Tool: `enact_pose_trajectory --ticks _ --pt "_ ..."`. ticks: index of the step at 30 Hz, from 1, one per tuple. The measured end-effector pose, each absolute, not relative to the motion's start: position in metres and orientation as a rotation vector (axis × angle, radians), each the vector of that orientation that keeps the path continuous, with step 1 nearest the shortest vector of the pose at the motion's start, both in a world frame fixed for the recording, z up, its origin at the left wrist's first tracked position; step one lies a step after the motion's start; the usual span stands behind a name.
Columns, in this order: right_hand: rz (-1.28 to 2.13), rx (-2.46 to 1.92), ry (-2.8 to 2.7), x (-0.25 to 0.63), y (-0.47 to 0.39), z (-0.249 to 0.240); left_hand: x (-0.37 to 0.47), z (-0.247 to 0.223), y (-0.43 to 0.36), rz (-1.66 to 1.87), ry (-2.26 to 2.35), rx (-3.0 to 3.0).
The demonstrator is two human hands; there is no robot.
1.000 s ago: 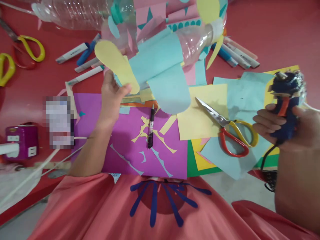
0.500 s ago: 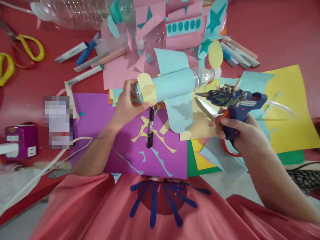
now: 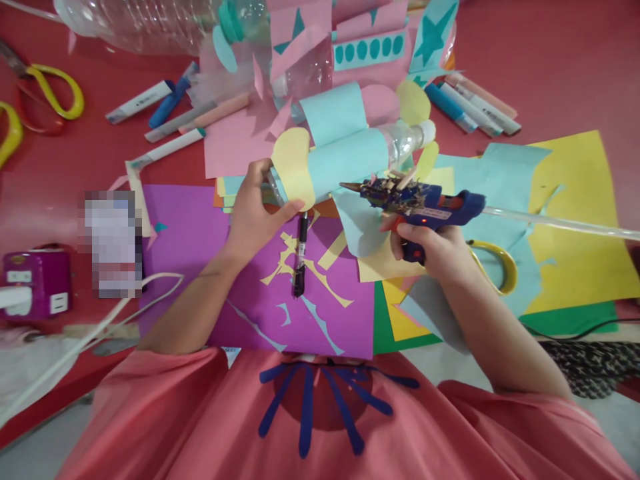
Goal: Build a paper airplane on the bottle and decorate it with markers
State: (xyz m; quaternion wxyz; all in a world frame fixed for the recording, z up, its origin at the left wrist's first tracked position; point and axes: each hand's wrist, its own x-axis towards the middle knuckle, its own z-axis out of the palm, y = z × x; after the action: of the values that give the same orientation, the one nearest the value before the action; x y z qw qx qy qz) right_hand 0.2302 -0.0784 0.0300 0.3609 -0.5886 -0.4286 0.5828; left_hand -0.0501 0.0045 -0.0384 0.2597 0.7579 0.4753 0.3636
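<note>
My left hand (image 3: 263,210) grips the base end of a plastic bottle (image 3: 350,159) wrapped in light blue paper, its white cap pointing right. Light blue paper wings (image 3: 334,115) stick out on both sides of it, and a pale yellow paper piece (image 3: 294,167) wraps across the base end by my thumb. My right hand (image 3: 425,247) is closed round the handle of a blue glue gun (image 3: 425,203) with scraps stuck to its barrel. The gun's nozzle points left, over the near wing and close to the bottle's side; whether it touches cannot be made out.
Purple paper (image 3: 200,313) with yellow offcuts and a black pen (image 3: 301,257) lies in front. Yellow-handled scissors (image 3: 500,267) rest right, another pair (image 3: 60,87) far left. Markers (image 3: 165,148), a pink-papered bottle (image 3: 370,80), a phone (image 3: 114,243) and a purple power socket (image 3: 37,283) surround the work.
My right hand has brought the glue gun leftward, its nozzle now over the near wing. The bottle has rolled slightly in my left hand, showing more of the yellow piece.
</note>
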Motion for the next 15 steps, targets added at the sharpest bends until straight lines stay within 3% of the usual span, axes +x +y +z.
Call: enact_pose_trajectory --ticks 15 --pt "1.407 -1.601 -1.106 0.2243 -0.0827 0.0222 -0.0491 -0.0400 0.0027 0.964 1.279 2.141"
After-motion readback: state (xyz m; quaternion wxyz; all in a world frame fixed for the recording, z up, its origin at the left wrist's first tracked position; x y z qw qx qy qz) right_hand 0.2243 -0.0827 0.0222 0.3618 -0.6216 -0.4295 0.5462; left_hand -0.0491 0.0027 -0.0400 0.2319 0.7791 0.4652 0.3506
